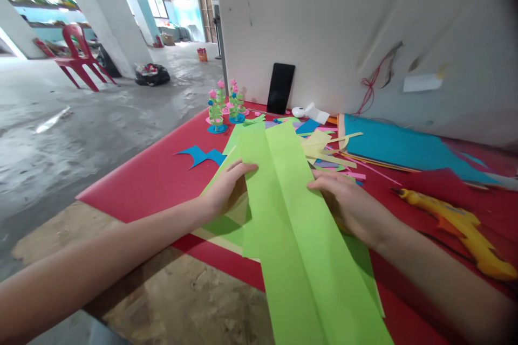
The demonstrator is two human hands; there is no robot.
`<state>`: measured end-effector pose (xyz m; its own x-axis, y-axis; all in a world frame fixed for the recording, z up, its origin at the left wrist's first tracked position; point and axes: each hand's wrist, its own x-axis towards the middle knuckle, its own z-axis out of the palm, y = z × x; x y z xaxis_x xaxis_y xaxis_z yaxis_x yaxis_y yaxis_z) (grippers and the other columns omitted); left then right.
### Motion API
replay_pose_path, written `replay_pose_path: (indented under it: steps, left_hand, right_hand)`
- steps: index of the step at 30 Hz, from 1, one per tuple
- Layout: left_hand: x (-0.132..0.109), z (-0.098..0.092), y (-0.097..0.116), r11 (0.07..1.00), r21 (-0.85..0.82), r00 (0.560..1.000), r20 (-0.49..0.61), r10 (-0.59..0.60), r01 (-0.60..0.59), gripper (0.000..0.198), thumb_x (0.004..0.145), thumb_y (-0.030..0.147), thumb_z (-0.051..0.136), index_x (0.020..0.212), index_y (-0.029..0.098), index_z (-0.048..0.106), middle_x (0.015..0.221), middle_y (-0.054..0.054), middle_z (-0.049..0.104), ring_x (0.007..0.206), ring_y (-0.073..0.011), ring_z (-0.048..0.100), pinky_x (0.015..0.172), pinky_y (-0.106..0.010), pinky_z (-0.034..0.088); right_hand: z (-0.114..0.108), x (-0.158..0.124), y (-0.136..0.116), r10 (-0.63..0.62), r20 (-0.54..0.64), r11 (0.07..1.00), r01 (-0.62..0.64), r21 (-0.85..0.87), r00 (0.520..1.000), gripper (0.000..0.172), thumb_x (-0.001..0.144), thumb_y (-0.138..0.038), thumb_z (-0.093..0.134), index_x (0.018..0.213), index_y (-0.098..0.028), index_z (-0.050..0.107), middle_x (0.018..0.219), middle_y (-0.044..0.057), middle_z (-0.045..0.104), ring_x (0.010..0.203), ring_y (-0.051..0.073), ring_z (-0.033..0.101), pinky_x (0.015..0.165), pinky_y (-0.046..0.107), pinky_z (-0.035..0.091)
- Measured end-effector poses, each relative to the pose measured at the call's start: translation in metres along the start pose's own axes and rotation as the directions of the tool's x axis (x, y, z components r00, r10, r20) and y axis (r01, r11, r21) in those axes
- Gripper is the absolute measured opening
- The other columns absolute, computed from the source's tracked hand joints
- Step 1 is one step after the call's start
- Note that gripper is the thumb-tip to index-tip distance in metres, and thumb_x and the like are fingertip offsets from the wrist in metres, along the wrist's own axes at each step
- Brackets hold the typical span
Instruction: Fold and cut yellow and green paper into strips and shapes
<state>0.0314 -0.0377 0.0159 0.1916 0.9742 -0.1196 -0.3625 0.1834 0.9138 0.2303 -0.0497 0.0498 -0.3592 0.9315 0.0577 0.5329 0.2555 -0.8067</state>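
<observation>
A long light green paper (291,215) with a lengthwise crease rises toward the camera over the red table cover (154,183). My left hand (229,186) grips its left side, thumb on top and the other fingers hidden beneath. On the right edge my right hand (348,202) holds the same paper, its thumb on top and its remaining fingers mostly out of sight underneath. More green sheets (230,229) lie below. Blue paper scraps (198,156) rest left of the paper, and cut paper strips (324,153) are heaped behind my right hand.
Small paper trees (216,113) stand at the table's back left. A black phone (280,88) leans on the wall. A yellow glue gun (457,221) and blue sheets (396,145) lie at right. A red chair (79,56) stands on the floor.
</observation>
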Motion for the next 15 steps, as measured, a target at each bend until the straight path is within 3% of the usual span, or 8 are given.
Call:
replay_pose_path:
  steps: [2, 4, 6, 10, 15]
  left_hand:
    - [-0.0006, 0.0004, -0.0013, 0.999, -0.020, 0.999, -0.002, -0.046, 0.046, 0.017, 0.071, 0.022, 0.058, 0.087, 0.016, 0.054, 0.097, -0.004, 0.063, 0.089, -0.0197, 0.060, 0.076, -0.033, 0.050]
    - [-0.0010, 0.0012, -0.0019, 0.995, -0.033, 0.995, -0.031, -0.100, 0.099, 0.023, 0.068, 0.021, 0.063, 0.089, 0.017, 0.055, 0.093, -0.005, 0.065, 0.087, -0.0206, 0.061, 0.074, -0.034, 0.050]
    - [-0.0010, 0.0026, -0.0014, 0.991, -0.047, 0.989, -0.072, -0.130, 0.127, 0.027, 0.064, 0.019, 0.066, 0.090, 0.017, 0.057, 0.087, -0.004, 0.066, 0.084, -0.0208, 0.063, 0.072, -0.031, 0.051]
    - [-0.0009, 0.0049, 0.0015, 0.989, -0.072, 0.982, -0.129, -0.141, 0.132, 0.028, 0.062, 0.015, 0.068, 0.088, 0.017, 0.060, 0.080, -0.003, 0.068, 0.081, -0.0200, 0.064, 0.065, -0.026, 0.052]
    - [-0.0059, 0.0074, 0.0056, 0.984, -0.075, 0.984, -0.066, -0.168, 0.163, 0.029, 0.066, 0.014, 0.065, 0.095, 0.017, 0.061, 0.090, -0.005, 0.068, 0.082, -0.0206, 0.064, 0.067, -0.027, 0.053]
  right_hand:
    - [0.0022, 0.0013, 0.0009, 0.202, 0.058, 0.936, -0.210, 0.282, 0.978, 0.024, 0.079, -0.023, 0.042, 0.094, -0.020, 0.060, 0.077, 0.005, 0.068, 0.067, 0.020, 0.064, 0.056, 0.030, 0.050]
    - [0.0046, 0.0032, 0.0015, 0.391, 0.139, 0.758, -0.404, 0.513, 0.910, 0.021, 0.075, -0.025, 0.051, 0.094, -0.021, 0.058, 0.081, 0.004, 0.068, 0.071, 0.019, 0.064, 0.060, 0.030, 0.051]
    - [0.0059, 0.0053, 0.0019, 0.484, 0.187, 0.622, -0.487, 0.613, 0.855, 0.023, 0.071, -0.025, 0.058, 0.094, -0.022, 0.056, 0.085, 0.003, 0.068, 0.073, 0.018, 0.064, 0.063, 0.029, 0.052]
    - [0.0053, 0.0071, 0.0013, 0.507, 0.248, 0.563, -0.535, 0.630, 0.826, 0.030, 0.068, -0.029, 0.064, 0.095, -0.020, 0.054, 0.090, 0.005, 0.067, 0.076, 0.018, 0.064, 0.065, 0.029, 0.052]
    - [0.0028, 0.0045, -0.0007, 0.566, 0.314, 0.555, -0.634, 0.539, 0.762, 0.040, 0.063, -0.035, 0.070, 0.093, -0.017, 0.051, 0.085, 0.007, 0.067, 0.072, 0.020, 0.065, 0.062, 0.031, 0.053]
